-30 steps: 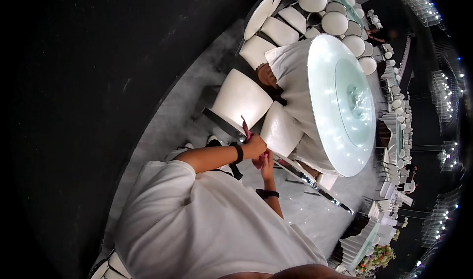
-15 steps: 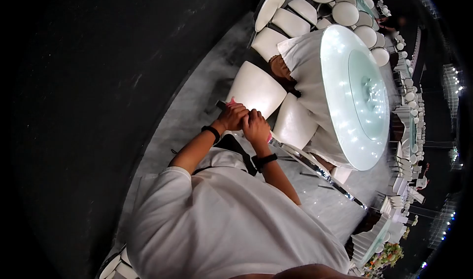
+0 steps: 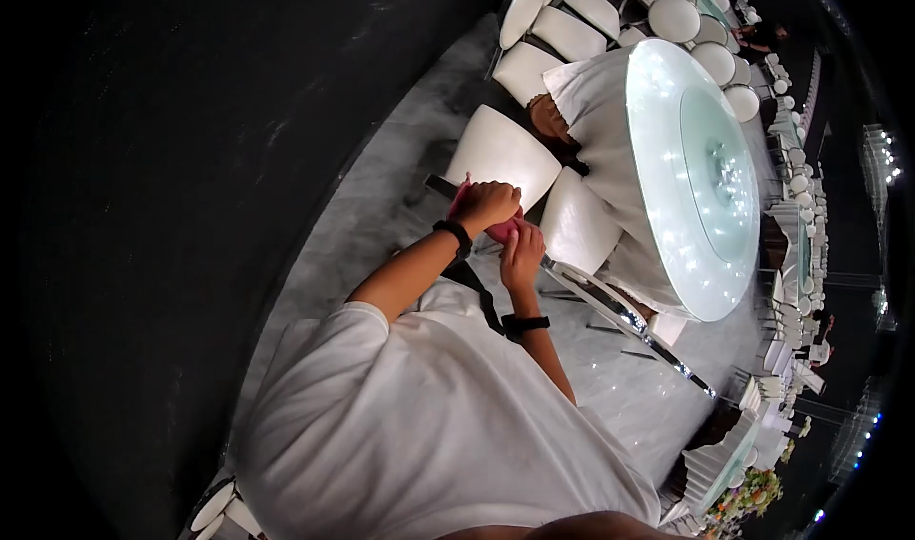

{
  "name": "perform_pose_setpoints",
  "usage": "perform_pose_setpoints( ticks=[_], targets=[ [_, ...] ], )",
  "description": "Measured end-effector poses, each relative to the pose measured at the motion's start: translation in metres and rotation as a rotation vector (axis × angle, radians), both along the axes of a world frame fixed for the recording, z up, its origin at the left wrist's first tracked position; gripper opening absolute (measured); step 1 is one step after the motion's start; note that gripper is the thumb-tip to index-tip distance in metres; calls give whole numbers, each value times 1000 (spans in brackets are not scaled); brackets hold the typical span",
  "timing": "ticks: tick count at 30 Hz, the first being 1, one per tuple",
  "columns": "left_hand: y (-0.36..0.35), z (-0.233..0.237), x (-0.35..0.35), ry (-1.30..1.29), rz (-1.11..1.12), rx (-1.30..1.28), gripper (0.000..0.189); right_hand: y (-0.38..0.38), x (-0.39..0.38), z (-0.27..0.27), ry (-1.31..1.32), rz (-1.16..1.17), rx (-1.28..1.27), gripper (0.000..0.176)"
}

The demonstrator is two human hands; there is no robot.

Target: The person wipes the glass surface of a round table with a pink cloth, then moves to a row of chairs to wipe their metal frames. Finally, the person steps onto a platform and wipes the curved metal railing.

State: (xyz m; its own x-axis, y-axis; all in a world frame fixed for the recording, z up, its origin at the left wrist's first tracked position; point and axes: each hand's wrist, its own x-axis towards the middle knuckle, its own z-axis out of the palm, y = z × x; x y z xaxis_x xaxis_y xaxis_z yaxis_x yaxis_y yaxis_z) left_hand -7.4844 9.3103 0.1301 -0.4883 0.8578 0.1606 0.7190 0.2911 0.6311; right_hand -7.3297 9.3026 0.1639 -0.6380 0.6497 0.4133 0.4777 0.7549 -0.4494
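A pink cloth (image 3: 503, 231) is bunched between my two hands at the back of a white-seated chair (image 3: 505, 154). My left hand (image 3: 491, 204) is closed over the cloth, its wrist bent above the chair back, and a corner of the cloth sticks out beside it. Just to the right, my right hand (image 3: 522, 254) grips the cloth's other end with curled fingers. A shiny chrome chair frame (image 3: 620, 313) runs from beside my right hand toward the lower right. The dark end of a chair back (image 3: 438, 186) shows left of the cloth. Part of the cloth is hidden under my fingers.
A round glass-topped table (image 3: 658, 187) with a white tablecloth (image 3: 605, 121) stands beyond the chairs. Another white chair seat (image 3: 577, 221) is tucked against it. Several round-backed chairs (image 3: 674, 19) crowd the far side. A dark wall or surface (image 3: 191, 206) fills the left.
My left hand has shifted right and turned over the cloth. My right hand has moved slightly right and down. More of the pink cloth shows between them.
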Motion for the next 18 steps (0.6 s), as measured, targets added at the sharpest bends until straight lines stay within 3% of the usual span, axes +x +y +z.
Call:
perform_pose_setpoints(
  ticks=[2,5,8,12,14,18],
  targets=[
    [0,29,8,-147,-76,-128,41,12,23,-3,49,45,-25,30],
    [-4,37,22,-97,-131,-86,38,26,42,6,4,113,-281,32],
    [-15,16,26,-6,-188,-10,34,20,49,28,-102,98,-246,23],
    [-24,11,11,-24,-181,112,28,1,36,27,-297,-21,-103,25],
    [-35,36,-3,-40,-247,108,25,1,20,14,-397,-45,45,27],
    [-46,25,-28,-168,-158,285,22,-1,-25,30,-399,-16,13,29]
  ],
)
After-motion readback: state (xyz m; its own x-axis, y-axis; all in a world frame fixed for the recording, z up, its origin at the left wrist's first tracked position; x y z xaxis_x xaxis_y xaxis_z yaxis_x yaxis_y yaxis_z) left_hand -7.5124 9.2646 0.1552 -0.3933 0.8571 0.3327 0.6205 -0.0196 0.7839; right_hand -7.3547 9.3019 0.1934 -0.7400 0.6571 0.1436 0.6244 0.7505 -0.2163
